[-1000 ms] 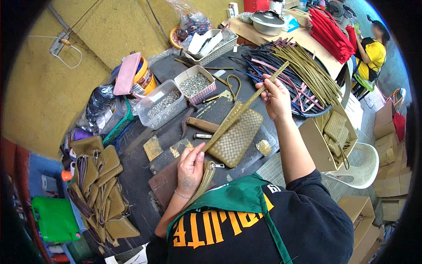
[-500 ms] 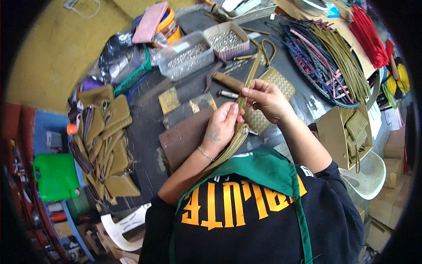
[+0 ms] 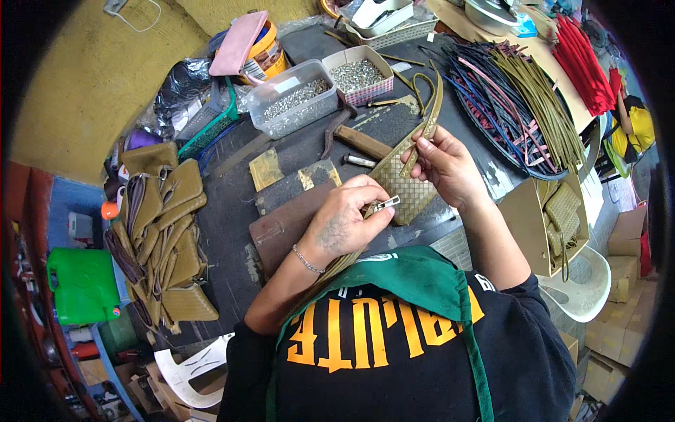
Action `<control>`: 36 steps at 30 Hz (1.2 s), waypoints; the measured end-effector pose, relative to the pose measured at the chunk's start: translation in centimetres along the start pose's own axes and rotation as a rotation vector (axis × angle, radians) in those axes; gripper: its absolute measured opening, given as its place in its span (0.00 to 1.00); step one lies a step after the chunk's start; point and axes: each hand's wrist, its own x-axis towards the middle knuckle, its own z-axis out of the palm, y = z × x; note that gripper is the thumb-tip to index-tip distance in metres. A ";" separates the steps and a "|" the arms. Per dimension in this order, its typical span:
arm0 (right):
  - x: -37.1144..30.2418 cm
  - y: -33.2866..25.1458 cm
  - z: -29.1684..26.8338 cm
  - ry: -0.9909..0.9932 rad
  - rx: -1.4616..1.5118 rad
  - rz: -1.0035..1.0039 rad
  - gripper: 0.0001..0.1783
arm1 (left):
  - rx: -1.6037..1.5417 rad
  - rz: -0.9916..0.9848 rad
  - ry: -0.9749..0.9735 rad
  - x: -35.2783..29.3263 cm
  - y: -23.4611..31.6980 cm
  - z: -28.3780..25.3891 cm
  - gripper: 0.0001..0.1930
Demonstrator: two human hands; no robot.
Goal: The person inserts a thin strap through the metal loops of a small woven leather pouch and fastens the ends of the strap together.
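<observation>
My left hand is closed, its thumb and forefinger pinching a small silver metal clasp. Olive leather-like material runs under that hand and along the forearm; most of it is hidden. My right hand pinches an olive strap, whose upper end loops above the fingers. Beneath the strap, an olive woven-pattern pouch lies on the dark table. Just left of the pouch are a wooden handle and a short metal rod.
Olive pouches pile up at the left. Two containers of small metal parts, one clear plastic and one checked, stand at the back. Right are a tray of strips and an open carton. A brown flat piece lies near my left forearm.
My right hand has moved slightly right and down with the strap, apart from the left. My left hand has turned, its back now upward, and the silver clasp shows at its fingertips.
</observation>
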 end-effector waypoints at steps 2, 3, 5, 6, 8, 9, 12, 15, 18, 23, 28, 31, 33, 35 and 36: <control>-0.1 -0.1 0.0 0.002 0.002 -0.012 0.10 | -0.188 -0.100 0.077 -0.2 0.0 0.3 0.04; -0.1 -0.2 0.0 0.000 0.003 -0.014 0.10 | -0.185 -0.099 0.079 -0.1 -0.1 0.3 0.04; -0.3 -0.5 0.2 -0.022 -0.038 -0.031 0.14 | -0.281 -0.132 0.113 -0.1 -0.4 0.4 0.05; -0.5 -0.6 0.4 -0.024 -0.038 -0.031 0.14 | -0.280 -0.133 0.115 -0.1 -0.4 0.4 0.05; -0.9 -1.0 0.8 -0.043 -0.034 -0.042 0.18 | -0.197 -0.120 0.136 -0.2 -0.2 0.5 0.06; -0.9 -1.1 1.0 -0.049 -0.033 -0.039 0.18 | -0.195 -0.123 0.141 -0.2 -0.1 0.5 0.06; -1.2 -1.6 1.9 -0.097 -0.034 -0.041 0.20 | -0.149 -0.115 0.131 -0.4 0.1 0.6 0.07; -1.2 -1.6 2.8 -0.147 -0.015 -0.051 0.20 | -0.108 -0.108 0.131 -0.4 0.0 0.5 0.07; -0.9 -1.4 3.2 -0.201 -0.094 -0.052 0.18 | -0.088 -0.121 0.102 -0.6 0.4 0.4 0.08; -0.8 -1.5 3.3 -0.250 -0.190 -0.023 0.19 | -0.103 -0.133 0.085 -0.7 0.7 0.5 0.08; -0.7 -1.5 3.3 -0.316 -0.232 -0.045 0.20 | -0.088 -0.099 0.063 -1.0 0.4 0.7 0.07; -0.8 -1.7 3.4 -0.343 -0.256 -0.045 0.20 | -0.083 -0.074 0.039 -1.0 0.0 0.7 0.08; -0.7 -1.7 3.3 -0.359 -0.267 -0.054 0.21 | -0.079 -0.063 0.023 -0.9 0.0 0.6 0.08; -0.8 -1.9 3.2 -0.345 -0.279 -0.060 0.21 | -0.067 -0.121 0.018 -0.8 0.4 0.4 0.09; -0.8 -1.9 3.1 -0.331 -0.291 -0.066 0.21 | -0.069 -0.119 0.017 -0.6 0.5 0.3 0.09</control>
